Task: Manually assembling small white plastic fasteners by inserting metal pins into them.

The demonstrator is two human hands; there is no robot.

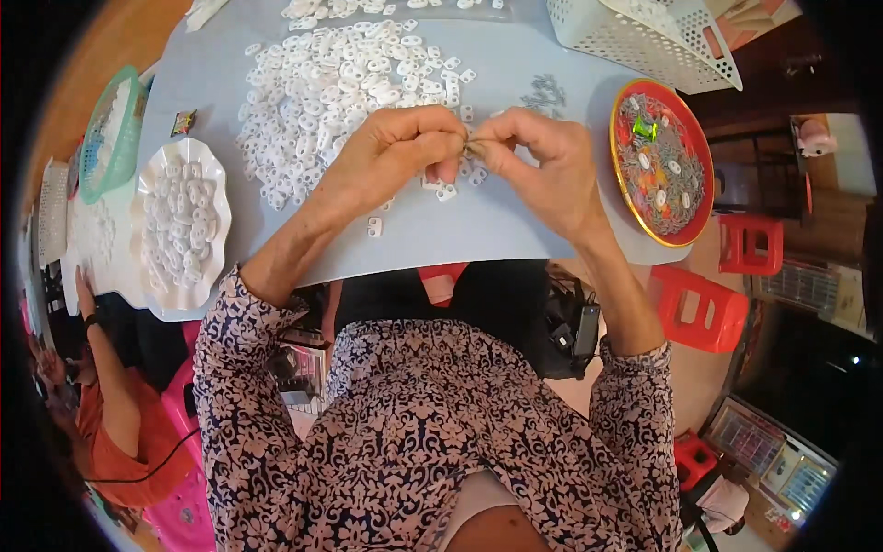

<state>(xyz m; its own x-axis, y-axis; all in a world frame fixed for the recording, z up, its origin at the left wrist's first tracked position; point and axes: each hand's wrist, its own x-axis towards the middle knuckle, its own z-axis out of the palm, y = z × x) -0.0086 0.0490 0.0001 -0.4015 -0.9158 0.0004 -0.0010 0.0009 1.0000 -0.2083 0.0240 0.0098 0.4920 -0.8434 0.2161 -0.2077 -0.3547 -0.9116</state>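
My left hand [405,156] and my right hand [547,166] meet over the table, thumbs and forefingers pinched together tip to tip. What they pinch is tiny and mostly hidden by the fingertips. Behind and left of them spreads a heap of small white oval plastic pieces [317,87], each with holes. A few loose white pieces [446,192] lie just under my hands. Beyond my right hand is a small cluster of grey metal parts [544,90]. To the right stands a round red tray with a gold rim [614,156], holding many grey metal parts and a few white pieces.
A scalloped white dish [221,235] of white pieces stands at the left, near a small wrapped packet [184,121]. A green basket [136,138] is farther left. A white perforated basket [589,37] sits back right. Red stools [704,308] stand beyond the table; another person's arm [115,377] reaches in at left.
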